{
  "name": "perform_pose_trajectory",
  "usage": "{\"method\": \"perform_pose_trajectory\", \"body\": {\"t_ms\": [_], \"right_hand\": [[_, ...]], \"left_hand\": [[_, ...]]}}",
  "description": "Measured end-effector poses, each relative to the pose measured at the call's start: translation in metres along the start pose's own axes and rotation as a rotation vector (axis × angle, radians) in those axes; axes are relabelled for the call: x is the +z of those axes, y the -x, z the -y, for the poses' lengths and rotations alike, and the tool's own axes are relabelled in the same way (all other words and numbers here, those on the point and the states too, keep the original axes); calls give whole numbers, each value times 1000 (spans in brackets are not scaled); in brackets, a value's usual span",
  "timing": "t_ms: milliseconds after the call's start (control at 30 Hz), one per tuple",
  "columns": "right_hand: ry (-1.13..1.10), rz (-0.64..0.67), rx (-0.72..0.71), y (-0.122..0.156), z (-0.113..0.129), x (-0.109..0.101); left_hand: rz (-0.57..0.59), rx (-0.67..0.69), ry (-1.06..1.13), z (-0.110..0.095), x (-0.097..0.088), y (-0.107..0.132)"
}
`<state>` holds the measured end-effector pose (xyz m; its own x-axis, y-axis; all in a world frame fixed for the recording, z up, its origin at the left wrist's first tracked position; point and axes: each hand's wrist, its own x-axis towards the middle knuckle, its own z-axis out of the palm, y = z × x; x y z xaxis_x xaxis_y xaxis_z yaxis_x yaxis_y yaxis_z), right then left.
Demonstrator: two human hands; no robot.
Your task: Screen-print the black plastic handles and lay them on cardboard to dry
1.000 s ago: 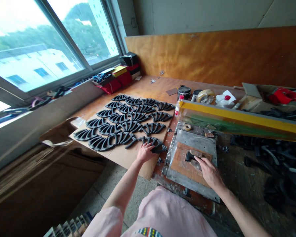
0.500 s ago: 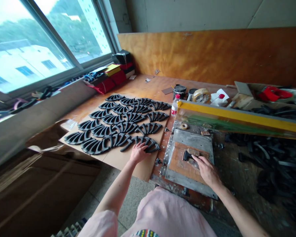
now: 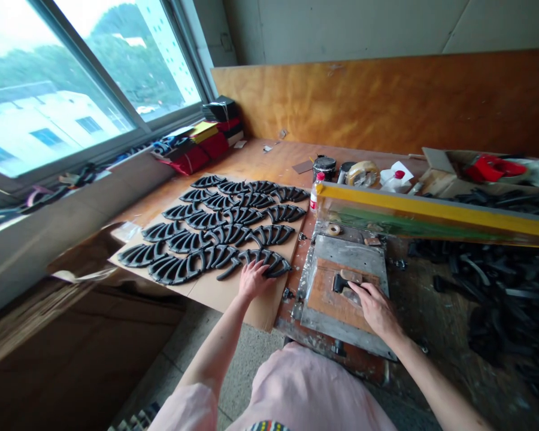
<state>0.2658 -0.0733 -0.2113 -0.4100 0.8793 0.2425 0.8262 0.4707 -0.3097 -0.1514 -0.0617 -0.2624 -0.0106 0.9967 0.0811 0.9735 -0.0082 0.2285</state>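
On the cardboard sheet [image 3: 260,308], my left hand [image 3: 254,280] rests over the nearest row of black T-shaped plastic handles [image 3: 276,263]. Its fingers are spread and touch them; what lies under the palm is hidden. Other handles [image 3: 175,263] overlap in fan-like rows across the sheet. My right hand [image 3: 375,305] pinches the tail of one black T-shaped handle [image 3: 340,283], whose head lies on a brown wooden block [image 3: 318,299] fixed on a grey metal plate [image 3: 327,323].
A yellow-edged screen frame [image 3: 431,203] is raised behind the plate. More black handles [image 3: 498,311] are heaped at right. A red-capped bottle [image 3: 315,194], black tin [image 3: 324,166], tape roll [image 3: 363,173] and open carton [image 3: 438,164] stand behind. Cardboard [image 3: 85,335] is stacked at left.
The camera view has shifted slightly. Both hands stay in nearly the same places, the right with its fingers on the handle on the block.
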Motion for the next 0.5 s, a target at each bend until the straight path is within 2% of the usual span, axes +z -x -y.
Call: {"method": "perform_pose_trajectory", "body": {"t_ms": [167,400,500], "right_hand": [[8,-4,-7,1,-3,3],[43,-25,-21,3,-7,6],[43,-23,-32,3,-8,6]], "left_hand": [[-12,41,-3,14,2,-1],[-80,-45,12,-1,8,0],[-93,-38,50,-5,8,4]]}}
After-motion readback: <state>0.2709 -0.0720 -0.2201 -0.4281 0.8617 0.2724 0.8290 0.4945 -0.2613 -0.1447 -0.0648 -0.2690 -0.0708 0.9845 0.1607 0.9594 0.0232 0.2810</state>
